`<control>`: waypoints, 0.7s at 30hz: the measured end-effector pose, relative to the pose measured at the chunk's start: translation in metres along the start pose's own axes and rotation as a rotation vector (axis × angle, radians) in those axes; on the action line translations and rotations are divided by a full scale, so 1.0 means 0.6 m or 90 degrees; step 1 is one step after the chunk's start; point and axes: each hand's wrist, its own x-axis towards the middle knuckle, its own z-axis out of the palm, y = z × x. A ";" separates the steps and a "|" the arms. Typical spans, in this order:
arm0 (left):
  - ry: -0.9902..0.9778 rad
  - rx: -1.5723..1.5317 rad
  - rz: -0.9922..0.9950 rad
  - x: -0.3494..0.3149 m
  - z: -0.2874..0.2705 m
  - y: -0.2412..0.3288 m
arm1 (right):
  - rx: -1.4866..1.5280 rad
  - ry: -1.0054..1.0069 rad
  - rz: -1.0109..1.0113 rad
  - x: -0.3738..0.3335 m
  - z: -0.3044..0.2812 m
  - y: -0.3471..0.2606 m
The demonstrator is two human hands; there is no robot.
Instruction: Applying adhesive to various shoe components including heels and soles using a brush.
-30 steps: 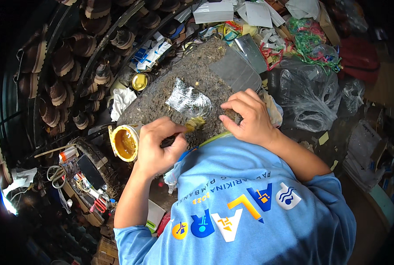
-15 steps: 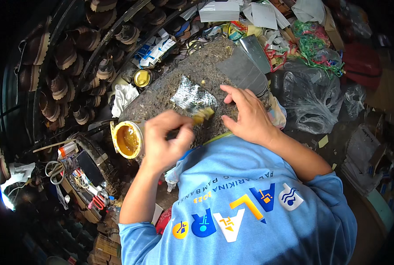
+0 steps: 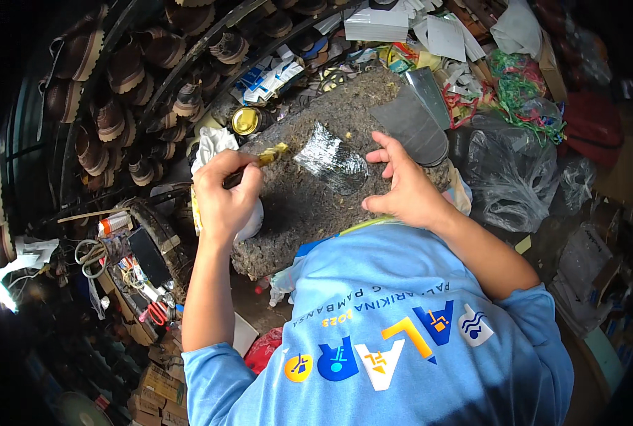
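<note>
My left hand (image 3: 225,190) is closed around a short brush (image 3: 272,153) whose bristles are coated in yellowish glue. Below that hand stands a glue pot (image 3: 250,221), mostly hidden by it. A dark sole-shaped piece with a wet, glossy face (image 3: 329,160) lies on the rough, glue-crusted work block (image 3: 295,227). Just right of this piece is my right hand (image 3: 410,186), its fingers spread and nothing in them. Whether its thumb touches the piece's edge I cannot tell. Several dark grey sole sheets (image 3: 414,126) lie stacked beyond my right hand.
Racks of brown shoes (image 3: 108,119) line the left. A yellow-topped can (image 3: 245,121) and a white cloth (image 3: 213,144) sit by the block's far left. A tool box with red-handled scissors (image 3: 157,312) stands lower left. Clear plastic bags (image 3: 505,170) lie at the right.
My left hand has carried the brush left, away from the glossy piece and over the glue pot. My right hand stays beside the piece, fingers apart. The whole view has shifted slightly.
</note>
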 end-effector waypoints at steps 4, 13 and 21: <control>-0.076 -0.008 0.006 -0.044 0.035 0.029 | 0.006 -0.013 0.027 0.006 0.001 -0.007; -0.022 -0.074 0.063 0.001 0.082 0.020 | 0.020 -0.057 0.079 0.018 -0.011 -0.017; -0.132 -0.088 0.046 -0.089 0.050 0.058 | -0.113 -0.015 0.015 0.015 -0.014 -0.016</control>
